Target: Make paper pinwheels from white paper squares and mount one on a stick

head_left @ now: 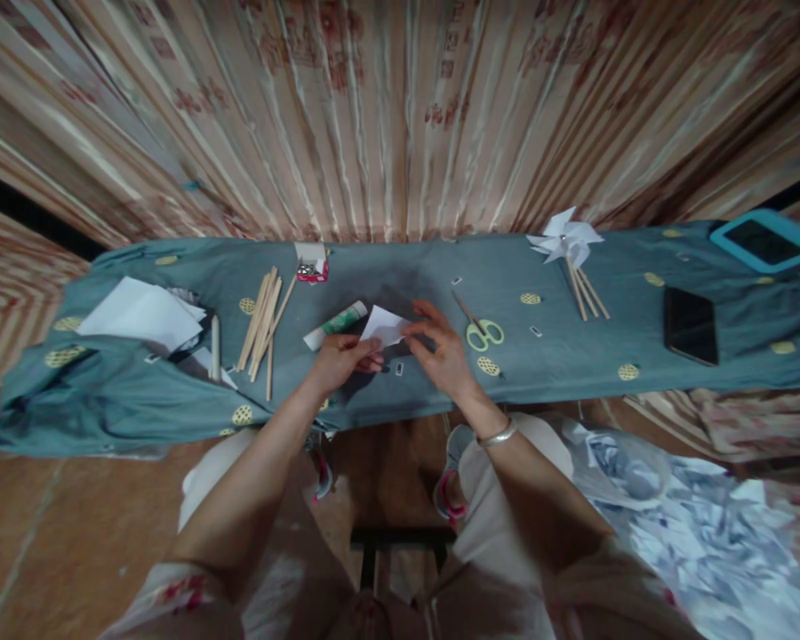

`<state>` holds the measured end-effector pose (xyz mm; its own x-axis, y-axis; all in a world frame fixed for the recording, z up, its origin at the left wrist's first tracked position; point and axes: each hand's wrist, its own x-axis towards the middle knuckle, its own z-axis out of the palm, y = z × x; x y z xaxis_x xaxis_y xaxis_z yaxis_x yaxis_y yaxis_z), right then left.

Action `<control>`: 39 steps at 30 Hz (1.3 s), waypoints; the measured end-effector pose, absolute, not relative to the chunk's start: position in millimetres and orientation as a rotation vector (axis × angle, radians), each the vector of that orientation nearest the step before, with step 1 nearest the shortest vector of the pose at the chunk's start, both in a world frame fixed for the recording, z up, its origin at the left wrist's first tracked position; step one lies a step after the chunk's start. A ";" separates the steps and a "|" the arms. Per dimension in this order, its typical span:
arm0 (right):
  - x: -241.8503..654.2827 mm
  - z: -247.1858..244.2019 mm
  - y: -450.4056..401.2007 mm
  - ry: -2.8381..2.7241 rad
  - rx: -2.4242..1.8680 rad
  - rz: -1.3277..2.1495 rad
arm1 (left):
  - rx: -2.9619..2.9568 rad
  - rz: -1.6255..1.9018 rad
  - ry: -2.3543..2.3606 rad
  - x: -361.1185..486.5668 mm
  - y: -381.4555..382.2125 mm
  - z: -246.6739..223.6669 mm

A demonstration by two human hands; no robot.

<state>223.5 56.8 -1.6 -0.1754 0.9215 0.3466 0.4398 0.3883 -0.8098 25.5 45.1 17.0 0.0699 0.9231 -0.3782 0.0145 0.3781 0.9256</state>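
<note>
A small white folded paper [383,326] is held above the cloth-covered table, near its middle. My left hand [345,360] pinches the paper's lower left corner between thumb and fingers. At the paper's right corner is my right hand [438,347], thumb and index finger close together on it, other fingers raised. Just left of the paper lies a green and white glue stick [337,325]. Scissors with light green handles [484,334] rest to the right of my right hand.
Wooden sticks [261,324], a red box of metal pins [312,264] and white sheets [141,313] lie left. Paper pinwheels on sticks [566,240], a black phone [690,325] and a blue-framed tablet [766,242] lie right. A bag of paper pieces [713,533] is below.
</note>
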 end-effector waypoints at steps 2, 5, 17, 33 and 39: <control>223.7 -2.3 57.1 -1.771 -1.189 0.693 | 0.934 0.884 1.309 28.4 48.0 16.7; 224.4 -3.8 57.1 -1.757 -1.191 0.683 | 0.922 0.931 1.321 34.5 52.0 16.0; 265.8 -8.3 67.2 -1.794 -1.438 0.305 | 1.383 0.968 1.566 34.8 58.1 11.0; 284.0 5.0 59.5 -1.731 -1.496 0.539 | 1.184 1.165 1.395 41.1 61.9 15.7; 242.5 25.1 57.2 -1.204 -1.298 1.356 | 0.968 1.181 1.265 49.2 55.6 19.8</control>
